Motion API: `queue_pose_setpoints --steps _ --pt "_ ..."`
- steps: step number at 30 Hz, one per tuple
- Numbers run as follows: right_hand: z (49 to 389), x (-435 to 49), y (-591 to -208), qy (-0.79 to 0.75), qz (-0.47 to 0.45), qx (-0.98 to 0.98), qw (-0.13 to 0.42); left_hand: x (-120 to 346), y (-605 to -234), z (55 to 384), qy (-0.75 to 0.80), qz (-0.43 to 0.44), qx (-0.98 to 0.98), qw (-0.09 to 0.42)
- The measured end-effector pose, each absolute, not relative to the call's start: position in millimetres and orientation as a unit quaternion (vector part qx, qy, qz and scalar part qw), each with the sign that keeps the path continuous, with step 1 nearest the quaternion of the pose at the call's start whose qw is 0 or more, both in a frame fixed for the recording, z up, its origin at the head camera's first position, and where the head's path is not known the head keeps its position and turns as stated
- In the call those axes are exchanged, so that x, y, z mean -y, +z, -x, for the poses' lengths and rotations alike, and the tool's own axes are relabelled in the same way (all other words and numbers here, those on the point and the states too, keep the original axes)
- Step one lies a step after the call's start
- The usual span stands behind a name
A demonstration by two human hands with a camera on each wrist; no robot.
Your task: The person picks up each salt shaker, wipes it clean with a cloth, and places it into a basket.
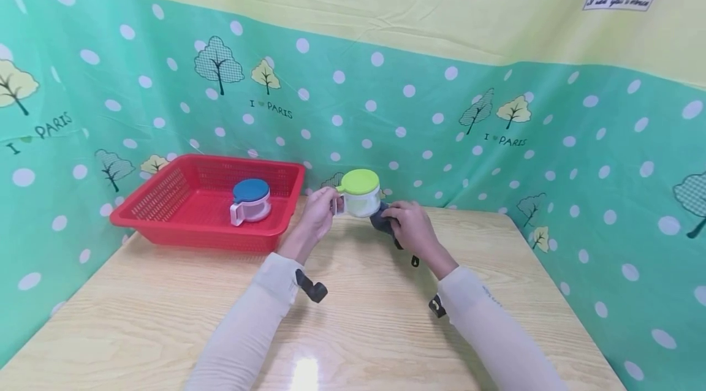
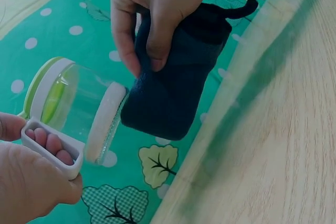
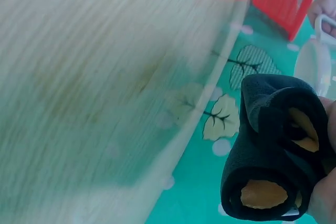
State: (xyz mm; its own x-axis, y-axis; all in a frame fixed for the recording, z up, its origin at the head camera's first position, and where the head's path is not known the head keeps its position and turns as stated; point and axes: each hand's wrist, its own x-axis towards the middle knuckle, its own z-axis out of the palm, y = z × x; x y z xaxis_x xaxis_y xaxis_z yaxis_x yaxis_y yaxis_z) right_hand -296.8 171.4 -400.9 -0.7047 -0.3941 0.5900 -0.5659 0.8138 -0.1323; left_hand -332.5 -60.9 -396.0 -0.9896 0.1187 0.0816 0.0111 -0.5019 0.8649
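Note:
My left hand [image 1: 318, 210] grips the handle of a clear jar [image 1: 362, 202] with a lime-green lid [image 1: 360, 181], held above the table. In the left wrist view the jar lies tilted, its white base ring [image 2: 106, 121] facing the cloth. My right hand [image 1: 410, 227] pinches a folded dark blue cloth [image 2: 173, 82] with a black loop, right at the jar's base. In the right wrist view the folded cloth [image 3: 278, 150] shows black edging and a tan inside. Only the edge of my right hand [image 3: 323, 198] shows there.
A red perforated basket [image 1: 204, 233] stands at the back left of the wooden table [image 1: 353, 317]. Inside it sits a similar clear jar [image 1: 255, 209] with a blue lid [image 1: 250, 190] and a pale pink handle. A green dotted curtain [image 1: 408, 127] hangs behind the table and at both sides.

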Motion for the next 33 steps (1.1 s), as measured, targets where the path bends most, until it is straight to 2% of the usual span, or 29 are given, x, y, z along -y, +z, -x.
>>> queue_pose_setpoints --steps 5,10,16,25,33 --pt "286 -157 -401 0.135 -0.314 0.894 0.289 61 -395 334 0.871 -0.057 -0.488 0.016" --pt "276 -141 -400 0.123 -0.338 0.893 0.269 60 -395 336 0.88 -0.048 -0.473 -0.002" --pt "279 -145 -396 0.129 -0.312 0.91 0.24 60 -395 335 0.877 -0.042 -0.479 -0.008" --pt "297 -164 -390 0.126 -0.251 0.93 0.237 62 -395 335 0.875 -0.041 -0.482 0.014" --pt "288 -151 -396 0.098 -0.305 0.91 0.263 61 -397 335 0.872 -0.034 -0.488 0.007"
